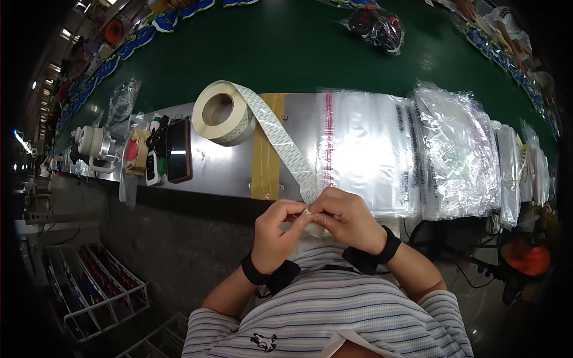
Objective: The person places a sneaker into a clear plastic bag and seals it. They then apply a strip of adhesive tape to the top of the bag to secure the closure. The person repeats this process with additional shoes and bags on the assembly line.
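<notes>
Both hands meet at the near edge of the metal bench, in front of my striped shirt. My left hand (276, 234) and my right hand (349, 218) each pinch the loose end of a long white label strip (280, 142) with thumb and forefinger. From there the strip runs up and left to a large label roll (240, 125), which lies on its side on the bench. Between the fingertips the end of the strip is bunched and partly hidden. To the right of the strip lies a stack of clear plastic bags (371, 158).
More crinkled bags (456, 155) are piled to the right. At left lie a phone (179, 150), a tape dispenser (95, 143) and small items. Beyond is a green conveyor belt (268, 53) carrying bagged shoes (376, 28). An orange fan (525, 256) stands lower right, a wire rack (101, 298) lower left.
</notes>
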Demonstrator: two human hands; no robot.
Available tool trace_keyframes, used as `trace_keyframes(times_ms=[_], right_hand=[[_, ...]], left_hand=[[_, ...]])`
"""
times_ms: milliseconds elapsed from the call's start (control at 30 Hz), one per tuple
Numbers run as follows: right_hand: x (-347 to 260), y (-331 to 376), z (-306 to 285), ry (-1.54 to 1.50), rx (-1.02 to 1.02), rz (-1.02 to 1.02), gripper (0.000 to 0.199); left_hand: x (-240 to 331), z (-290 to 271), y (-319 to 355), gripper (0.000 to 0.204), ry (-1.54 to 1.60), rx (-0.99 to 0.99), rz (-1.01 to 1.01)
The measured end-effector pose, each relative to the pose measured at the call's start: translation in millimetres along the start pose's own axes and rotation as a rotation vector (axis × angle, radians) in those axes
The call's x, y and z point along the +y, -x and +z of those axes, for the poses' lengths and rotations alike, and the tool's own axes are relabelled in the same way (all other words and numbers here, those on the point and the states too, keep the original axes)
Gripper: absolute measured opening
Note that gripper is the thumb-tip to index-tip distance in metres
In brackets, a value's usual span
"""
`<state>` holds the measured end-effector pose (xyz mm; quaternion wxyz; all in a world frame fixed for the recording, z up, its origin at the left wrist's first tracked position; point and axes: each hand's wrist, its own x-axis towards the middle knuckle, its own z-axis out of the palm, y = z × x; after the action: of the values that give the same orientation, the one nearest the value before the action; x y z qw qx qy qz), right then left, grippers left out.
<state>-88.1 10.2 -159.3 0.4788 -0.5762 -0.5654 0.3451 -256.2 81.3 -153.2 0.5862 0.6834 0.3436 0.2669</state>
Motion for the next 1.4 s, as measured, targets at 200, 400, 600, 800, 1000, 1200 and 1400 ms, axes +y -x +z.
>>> trace_keyframes(times_ms=[200, 400, 600, 800, 1000, 1200, 1400], right_hand=[[-3, 10, -16, 0.033, 0.009, 0.173, 0.011], [23, 0, -37, 0.468, 0.304, 0.170, 0.030], [75, -21, -37, 0.997, 0.504, 0.187, 0.023], [76, -7, -56, 0.768, 0.585, 0.214, 0.022], [77, -12, -29, 0.939, 0.593, 0.196, 0.022], [77, 22, -73, 0.426, 0.676, 0.162, 0.004], [70, 24, -65, 0.184, 0.748, 0.136, 0.012]], left_hand=[[3, -12, -18, 0.012, 0.063, 0.072, -0.064], [2, 7, -41, 0.011, -0.208, -0.126, 0.276], [-30, 47, -54, 0.005, -0.502, -0.233, 0.453], [-22, 29, -53, 0.016, -0.388, -0.350, 0.167], [-13, 31, -56, 0.043, -0.722, -0.413, 0.497], [22, 24, -78, 0.041, -0.577, -0.567, 0.046], [-6, 112, -151, 0.048, 0.900, -1.005, -0.397]])
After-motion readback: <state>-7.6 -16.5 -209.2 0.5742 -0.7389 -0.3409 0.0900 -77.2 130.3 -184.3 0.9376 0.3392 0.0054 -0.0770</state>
